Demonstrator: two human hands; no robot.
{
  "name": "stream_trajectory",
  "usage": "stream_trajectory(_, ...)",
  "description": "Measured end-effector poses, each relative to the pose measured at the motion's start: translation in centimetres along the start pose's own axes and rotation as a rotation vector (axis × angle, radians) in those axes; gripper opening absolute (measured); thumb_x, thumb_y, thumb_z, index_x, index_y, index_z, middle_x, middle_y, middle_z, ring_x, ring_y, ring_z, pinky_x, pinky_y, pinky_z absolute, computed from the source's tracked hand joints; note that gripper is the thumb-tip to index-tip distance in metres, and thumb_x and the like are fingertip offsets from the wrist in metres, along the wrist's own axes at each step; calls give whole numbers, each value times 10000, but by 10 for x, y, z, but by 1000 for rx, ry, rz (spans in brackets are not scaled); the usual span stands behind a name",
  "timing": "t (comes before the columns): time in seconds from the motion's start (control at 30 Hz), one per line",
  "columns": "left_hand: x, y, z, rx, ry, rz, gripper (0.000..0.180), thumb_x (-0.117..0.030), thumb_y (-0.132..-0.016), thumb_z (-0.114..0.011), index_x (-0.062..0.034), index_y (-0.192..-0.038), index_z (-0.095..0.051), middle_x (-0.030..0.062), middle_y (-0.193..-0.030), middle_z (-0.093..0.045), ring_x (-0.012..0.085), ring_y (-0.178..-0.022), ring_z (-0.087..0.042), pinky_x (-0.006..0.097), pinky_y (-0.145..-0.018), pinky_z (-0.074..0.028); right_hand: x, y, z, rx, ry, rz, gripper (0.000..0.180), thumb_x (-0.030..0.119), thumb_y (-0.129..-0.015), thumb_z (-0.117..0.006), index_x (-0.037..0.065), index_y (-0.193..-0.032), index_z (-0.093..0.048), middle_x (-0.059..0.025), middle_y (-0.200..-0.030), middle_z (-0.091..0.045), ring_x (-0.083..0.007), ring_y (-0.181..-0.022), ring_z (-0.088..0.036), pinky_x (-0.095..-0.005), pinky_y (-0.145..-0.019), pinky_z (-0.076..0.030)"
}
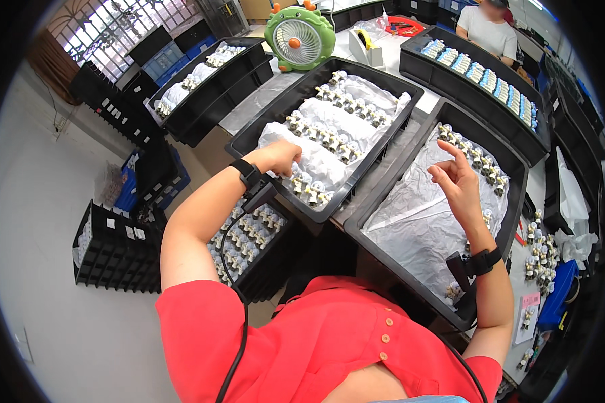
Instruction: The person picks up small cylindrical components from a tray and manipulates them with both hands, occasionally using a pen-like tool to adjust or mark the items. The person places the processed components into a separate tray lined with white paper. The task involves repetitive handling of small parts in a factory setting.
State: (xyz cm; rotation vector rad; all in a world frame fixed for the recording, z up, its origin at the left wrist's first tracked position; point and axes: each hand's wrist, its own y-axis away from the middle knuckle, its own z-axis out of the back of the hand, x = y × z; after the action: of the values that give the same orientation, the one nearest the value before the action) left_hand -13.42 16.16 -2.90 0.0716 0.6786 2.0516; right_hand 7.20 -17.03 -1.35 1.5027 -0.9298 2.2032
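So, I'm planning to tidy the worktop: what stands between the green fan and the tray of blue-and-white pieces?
The head view shows a pale tape dispenser with a yellow roll there.

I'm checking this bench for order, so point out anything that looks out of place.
The loose figurines at the picture's right look odd: they form an uneven cluster, whereas those in the tray under the left hand are in rows. No spill is evident.

The trays [484, 134] look like smooth plastic, their lining sheets [403, 208] like creased paper; the figurines [328, 140] seem glossy, the green fan [294, 43] is shiny plastic, and the red shirt [316, 336] is matt cloth with wood-like buttons [386, 338]
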Motion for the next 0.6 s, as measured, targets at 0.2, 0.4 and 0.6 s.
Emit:
stream_trajectory(0.2,7,-2,-10,-31,-49,-31,437,-88,-585,-733,-60,-988,-566,147,-848,-636,281,-786,-635,357,-668,-494,2,-1,2,-9,20,-8,352,77,-834,-626,44,-1176,-547,-16,-790,-621,-40,-722,-549,-189,-656,-448)
stream_trajectory(0.4,4,5,-5,-67,-47,-92,474,-101,-573,-756,-47,-1000,-559,148,-854,-635,283,-843,-618,362,-721,-483,6,-1,3,-10,33,8,301,73,-830,-625,38,-1126,-581,-2,-780,-613,-36,-714,-540,-185,-645,-440)
stream_trajectory(0.6,12,-7,-10,-98,-197,-167,487,-118,-576,-773,-61,-1017,-575,148,-878,-632,285,-851,-614,364,-731,-484,11,-2,11,-61,50,44,286,100,-828,-624,48,-1108,-595,-13,-761,-613,-45,-699,-549,-191,-632,-443)
